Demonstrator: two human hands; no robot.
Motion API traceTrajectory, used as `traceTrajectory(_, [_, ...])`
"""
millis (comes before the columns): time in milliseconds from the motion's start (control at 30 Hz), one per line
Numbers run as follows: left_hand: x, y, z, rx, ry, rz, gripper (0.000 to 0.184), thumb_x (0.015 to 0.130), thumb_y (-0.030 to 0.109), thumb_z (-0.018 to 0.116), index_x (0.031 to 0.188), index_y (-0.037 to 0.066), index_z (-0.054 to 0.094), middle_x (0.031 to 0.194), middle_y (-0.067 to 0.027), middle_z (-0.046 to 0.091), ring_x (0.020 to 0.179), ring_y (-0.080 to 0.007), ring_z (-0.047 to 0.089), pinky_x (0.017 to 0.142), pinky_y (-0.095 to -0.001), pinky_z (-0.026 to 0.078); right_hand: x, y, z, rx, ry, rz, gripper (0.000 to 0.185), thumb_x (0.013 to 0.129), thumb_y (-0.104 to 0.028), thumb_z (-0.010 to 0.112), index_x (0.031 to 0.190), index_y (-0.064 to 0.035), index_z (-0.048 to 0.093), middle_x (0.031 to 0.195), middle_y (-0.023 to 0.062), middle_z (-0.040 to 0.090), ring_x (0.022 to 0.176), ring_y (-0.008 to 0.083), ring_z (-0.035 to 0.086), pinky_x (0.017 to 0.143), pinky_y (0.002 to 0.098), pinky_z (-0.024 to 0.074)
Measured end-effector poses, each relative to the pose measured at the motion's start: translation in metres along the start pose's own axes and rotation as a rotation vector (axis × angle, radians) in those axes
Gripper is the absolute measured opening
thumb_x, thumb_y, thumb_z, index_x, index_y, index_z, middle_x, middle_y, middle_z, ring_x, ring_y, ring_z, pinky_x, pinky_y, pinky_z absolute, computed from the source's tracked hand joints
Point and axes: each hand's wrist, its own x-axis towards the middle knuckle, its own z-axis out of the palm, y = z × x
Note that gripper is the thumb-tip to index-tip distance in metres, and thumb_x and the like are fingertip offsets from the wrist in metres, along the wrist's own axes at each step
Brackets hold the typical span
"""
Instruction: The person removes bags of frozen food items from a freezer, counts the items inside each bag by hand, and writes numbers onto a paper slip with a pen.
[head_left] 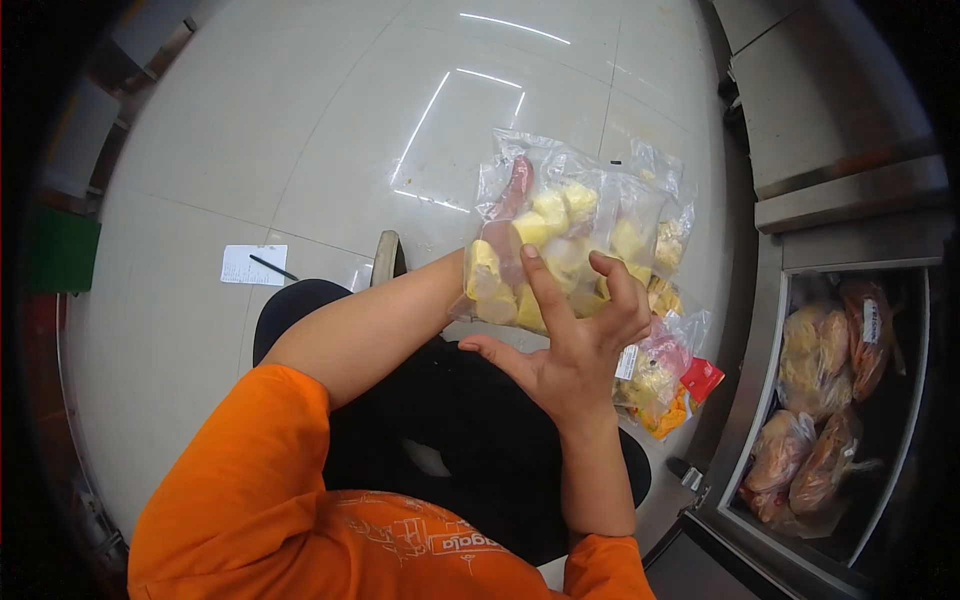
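A clear plastic bag of yellow chunks (pixel 540 226) is held up in front of me. My left hand (pixel 506 215) supports it from the far side, its thumb and part of the palm showing through the plastic; the other fingers are hidden. Over the near side of the bag is my right hand (pixel 578 362), thumb out and index finger extended, the other fingers partly bent. The index fingertip overlaps the bag; whether it presses on it I cannot tell. More bags with yellow pieces (pixel 655 375) and a red packet (pixel 701 379) lie beyond my right hand.
At the right, an open freezer compartment (pixel 762 350) holds several bagged items (pixel 815 350). A sheet of paper (pixel 238 266) with a dark pen (pixel 272 267) lies on the tiled floor (pixel 330 110) at the left. A green box (pixel 66 248) stands at the far left.
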Motion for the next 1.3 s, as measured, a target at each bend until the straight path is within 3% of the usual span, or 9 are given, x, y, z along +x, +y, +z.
traceTrajectory(200, [-0.001,-0.006,0.004,0.037,-0.004,-0.042,0.1,0.09,0.086,0.026,0.156,0.011,0.036,0.158,-0.0151,0.04,0.144,-0.0324,0.041,0.119,-0.0493,0.034,0.004,0.008,-0.006,0.072,0.091,0.075,0.095,0.062,-0.081,0.077,0.137,-0.0235,0.065,0.133,0.0174,0.033,0.127,0.0356,0.032,0.106,0.0498,0.025])
traceTrajectory(700, [0.009,-0.007,0.003,0.068,0.087,0.01,0.096,0.093,0.082,0.026,0.158,0.011,0.033,0.159,-0.0148,0.038,0.145,-0.0311,0.04,0.12,-0.0476,0.033,0.005,0.025,-0.005,-0.016,0.068,0.145,0.11,0.057,-0.081,0.08,0.146,-0.0216,0.055,0.133,0.0172,0.035,0.131,0.0355,0.032,0.108,0.0533,0.0251])
traceTrajectory(800, [0.006,-0.004,0.005,0.072,0.097,0.02,0.095,0.094,0.081,0.026,0.158,0.011,0.032,0.159,-0.0147,0.038,0.145,-0.0308,0.04,0.12,-0.0473,0.033,0.006,0.029,-0.012,0.024,0.106,0.15,0.111,0.058,-0.081,0.079,0.145,-0.0165,0.055,0.133,0.0173,0.036,0.129,0.0347,0.035,0.108,0.0525,0.0291])
traceTrajectory(1000, [0.001,0.006,0.006,0.101,0.106,0.034,0.094,0.095,0.08,0.026,0.159,0.012,0.031,0.16,-0.0146,0.037,0.146,-0.0302,0.039,0.12,-0.0466,0.032,0.003,0.067,-0.005,0.219,0.398,0.289,0.117,0.064,-0.079,0.078,0.147,-0.0045,0.044,0.135,0.0173,0.038,0.127,0.0314,0.042,0.107,0.0474,0.0381])
traceTrajectory(1100, [-0.003,0.01,0.006,0.147,0.114,0.028,0.093,0.096,0.079,0.026,0.159,0.012,0.031,0.16,-0.0145,0.037,0.146,-0.03,0.039,0.12,-0.0463,0.032,0.0,0.067,-0.006,0.363,0.307,0.395,0.12,0.066,-0.075,0.081,0.152,-0.0038,0.037,0.137,0.0169,0.04,0.127,0.0313,0.043,0.108,0.047,0.0386])
traceTrajectory(1200, [-0.011,0.005,0.007,0.383,0.152,0.047,0.092,0.096,0.079,0.026,0.159,0.012,0.03,0.16,-0.0145,0.036,0.146,-0.0297,0.038,0.121,-0.0459,0.032,0.001,0.044,0.001,0.545,0.104,0.192,0.127,0.064,-0.065,0.088,0.156,-0.0008,0.029,0.152,0.0223,0.03,0.141,0.0389,0.034,0.115,0.0508,0.0327])
traceTrajectory(1267, [-0.01,-0.015,0.008,0.819,0.185,0.281,0.092,0.097,0.077,0.027,0.162,0.01,0.022,0.163,-0.0139,0.032,0.148,-0.0284,0.035,0.122,-0.0439,0.028,0.0,0.021,0.007,0.649,0.022,0.149,0.134,0.062,-0.06,0.092,0.158,0.0011,0.023,0.16,0.0277,0.021,0.149,0.0441,0.024,0.119,0.0532,0.0268])
traceTrajectory(1300, [-0.009,-0.026,0.022,0.798,0.263,0.316,0.093,0.098,0.076,0.028,0.162,0.01,0.017,0.164,-0.0136,0.03,0.149,-0.0281,0.032,0.123,-0.0431,0.026,0.001,0.01,0.01,0.687,0.011,0.161,0.138,0.06,-0.058,0.093,0.159,0.0021,0.019,0.162,0.0313,0.015,0.152,0.0468,0.017,0.121,0.0545,0.0229])
